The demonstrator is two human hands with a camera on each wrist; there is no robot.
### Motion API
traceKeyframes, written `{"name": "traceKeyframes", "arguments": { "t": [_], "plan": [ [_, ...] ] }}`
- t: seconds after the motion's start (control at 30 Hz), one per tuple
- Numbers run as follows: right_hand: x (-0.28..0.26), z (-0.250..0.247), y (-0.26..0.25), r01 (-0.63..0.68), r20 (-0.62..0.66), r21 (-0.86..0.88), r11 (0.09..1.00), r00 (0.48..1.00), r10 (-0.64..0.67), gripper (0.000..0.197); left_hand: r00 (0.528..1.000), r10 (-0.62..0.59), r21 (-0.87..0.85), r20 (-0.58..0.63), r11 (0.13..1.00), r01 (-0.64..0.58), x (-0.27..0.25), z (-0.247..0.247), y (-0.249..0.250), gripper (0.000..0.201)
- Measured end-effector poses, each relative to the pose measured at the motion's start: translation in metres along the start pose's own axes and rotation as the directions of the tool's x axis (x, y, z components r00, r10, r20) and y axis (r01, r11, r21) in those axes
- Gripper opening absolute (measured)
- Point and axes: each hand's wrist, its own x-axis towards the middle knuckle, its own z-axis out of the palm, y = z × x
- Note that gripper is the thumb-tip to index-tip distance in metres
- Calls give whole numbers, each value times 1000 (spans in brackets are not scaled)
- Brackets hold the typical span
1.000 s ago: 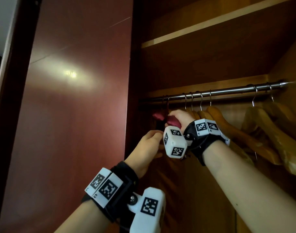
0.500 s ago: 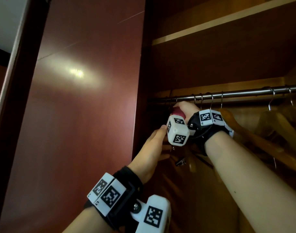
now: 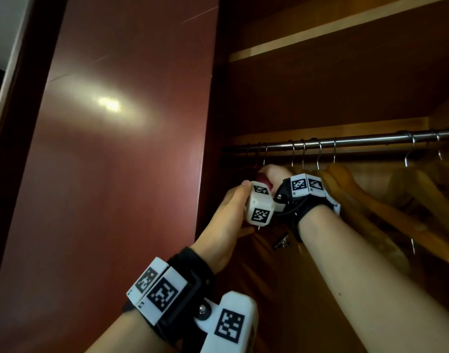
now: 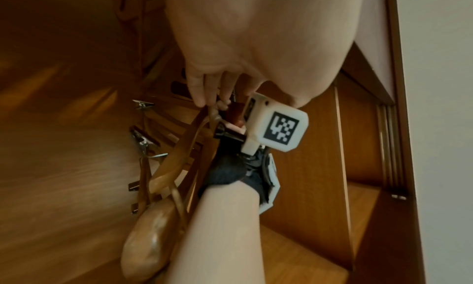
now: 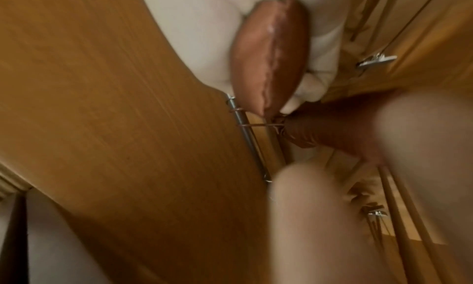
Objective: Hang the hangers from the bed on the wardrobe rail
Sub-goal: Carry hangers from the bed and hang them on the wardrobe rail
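Note:
A steel wardrobe rail (image 3: 345,142) runs across the cupboard, with several hooks over it. Just under its left end my right hand (image 3: 271,174) grips a dark red padded hanger (image 3: 263,180). The right wrist view shows that padded hanger (image 5: 268,52) in my palm, and a thin hook over the rail (image 5: 245,130). My left hand (image 3: 233,207) reaches up beside it with straight fingers. In the left wrist view its fingertips (image 4: 202,98) touch the neck of a wooden hanger (image 4: 179,153) on the rail. Whether the red hanger's hook sits on the rail is hidden.
Several wooden hangers (image 3: 371,200) hang to the right of my hands, some with metal clips (image 3: 282,243). The wardrobe's red-brown side panel (image 3: 129,174) stands close on the left. A wooden shelf (image 3: 320,34) lies above the rail.
My right hand has risen closer under the rail with the red hanger. My left hand has followed upward, and its fingers have straightened beside it.

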Motion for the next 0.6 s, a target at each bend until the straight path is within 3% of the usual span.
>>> {"name": "traceKeyframes", "arguments": {
  "t": [0.13, 0.23, 0.37, 0.6],
  "plan": [
    [-6, -1, 7, -1, 95, 57, 998, 995, -4, 45, 999, 11, -37, 40, 999, -9, -5, 5, 4, 45],
    [-10, -3, 15, -75, 61, 45, 996, 996, 72, 40, 998, 13, -39, 56, 999, -10, -8, 10, 6, 53],
    [-19, -7, 14, -161, 95, 246, 956, 985, 142, 31, 998, -4, -55, 60, 998, 7, -10, 13, 9, 52],
    [-49, -25, 18, -146, 65, 335, 931, 989, 132, 45, 998, -27, -59, 53, 998, 30, -21, 29, 13, 41]
  ]
}}
